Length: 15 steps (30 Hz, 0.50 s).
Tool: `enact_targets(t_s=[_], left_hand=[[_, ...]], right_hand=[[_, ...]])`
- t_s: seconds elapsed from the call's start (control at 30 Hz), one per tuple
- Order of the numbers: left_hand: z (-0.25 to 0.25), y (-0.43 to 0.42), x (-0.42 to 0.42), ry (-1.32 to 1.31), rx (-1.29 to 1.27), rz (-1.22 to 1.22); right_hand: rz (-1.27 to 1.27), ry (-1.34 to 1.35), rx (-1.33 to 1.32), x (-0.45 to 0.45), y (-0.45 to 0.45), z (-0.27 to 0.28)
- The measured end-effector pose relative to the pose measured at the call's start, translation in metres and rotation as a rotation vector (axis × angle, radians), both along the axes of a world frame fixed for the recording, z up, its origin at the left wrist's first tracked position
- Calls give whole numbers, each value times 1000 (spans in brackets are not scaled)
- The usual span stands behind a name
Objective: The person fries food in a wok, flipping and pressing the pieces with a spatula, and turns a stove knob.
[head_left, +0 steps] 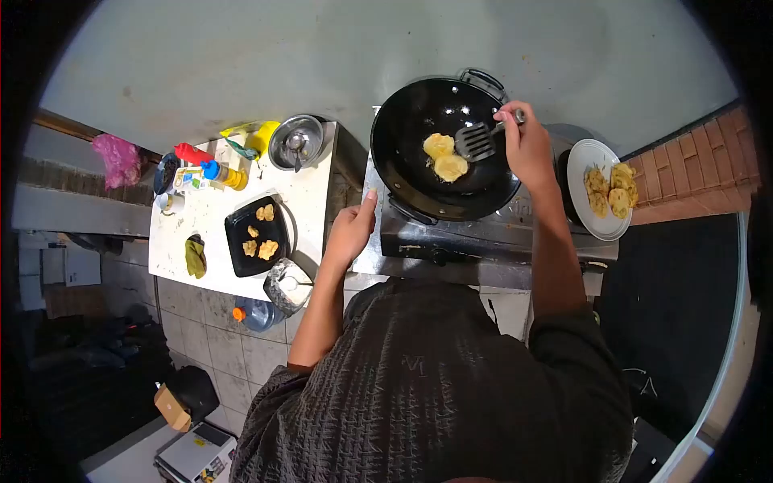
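My right hand [528, 145] is closed round the handle of a slotted spatula [475, 142] over the black wok [403, 105]. The spatula's blade touches or nearly touches the right side of two golden fritters [449, 167], which lie side by side in the wok. Left of the wok, near the stove's front edge, is my left hand [352, 232]. It holds nothing that I can see; its thumb points up, apart from the loosely bent fingers. The wok sits on a metal stove [451, 241].
At right stands a white plate [586, 161] with several fritters [618, 193]. The white table [185, 233] on the left bears a black square plate [233, 233] with fritter pieces, a steel bowl [282, 157], bottles [233, 177] and a flour bag [282, 294]. A wall [403, 40] rises behind.
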<state>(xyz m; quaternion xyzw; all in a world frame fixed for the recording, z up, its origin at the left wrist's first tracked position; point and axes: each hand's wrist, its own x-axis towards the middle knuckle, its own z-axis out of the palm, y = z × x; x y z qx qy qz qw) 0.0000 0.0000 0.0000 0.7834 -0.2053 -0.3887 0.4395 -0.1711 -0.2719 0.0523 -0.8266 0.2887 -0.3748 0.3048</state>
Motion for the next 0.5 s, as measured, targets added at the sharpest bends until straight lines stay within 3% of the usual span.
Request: enact_targets(t_s=[0.1, 0.27, 0.37, 0.5], left_hand=[[-1, 2, -11, 26, 16, 16], [-2, 2, -10, 32, 35, 2], [-5, 2, -8, 36, 27, 8], [-4, 2, -5, 25, 24, -12]], right_hand=[[-27, -89, 114, -10, 6, 6], [-73, 1, 30, -7, 4, 1], [-107, -120, 73, -4, 1, -5], [-184, -71, -6, 1, 0, -7]])
